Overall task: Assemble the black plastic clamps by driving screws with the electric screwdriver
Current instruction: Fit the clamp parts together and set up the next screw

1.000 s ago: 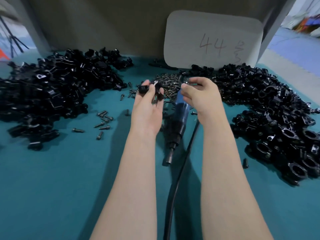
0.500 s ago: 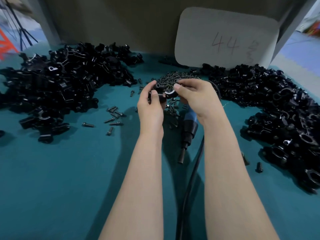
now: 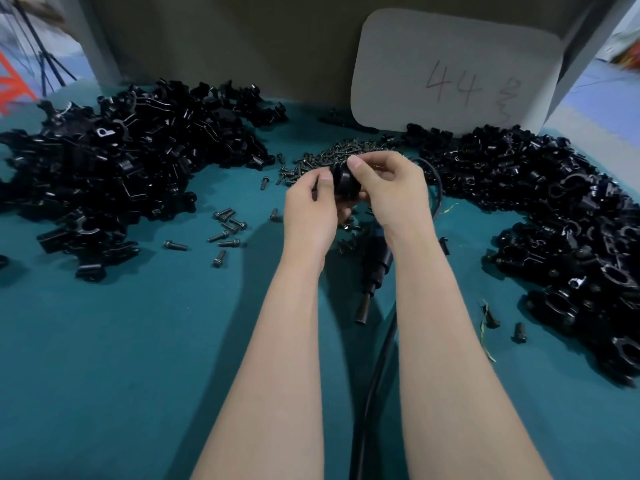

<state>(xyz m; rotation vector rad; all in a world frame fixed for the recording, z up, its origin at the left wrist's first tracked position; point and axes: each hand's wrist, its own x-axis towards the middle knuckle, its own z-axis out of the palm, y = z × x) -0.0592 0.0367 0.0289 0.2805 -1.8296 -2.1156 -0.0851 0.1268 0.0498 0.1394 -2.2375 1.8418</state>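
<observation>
Both hands meet above the middle of the teal table. My left hand and my right hand together pinch one black plastic clamp between thumbs and fingers. The electric screwdriver, blue and black, lies on the table under my right wrist with its tip pointing toward me; its black cable runs down between my forearms. A heap of small dark screws lies just beyond my hands. Whether a screw sits in the clamp is hidden by my fingers.
A large pile of black clamp parts fills the left side, another pile the right. Loose screws lie left of my hands. A white card marked 44 leans on the back wall.
My right hand has come over to the clamp held by my left hand, and both now pinch it together. The view has shifted slightly, bringing the hands lower in frame.
</observation>
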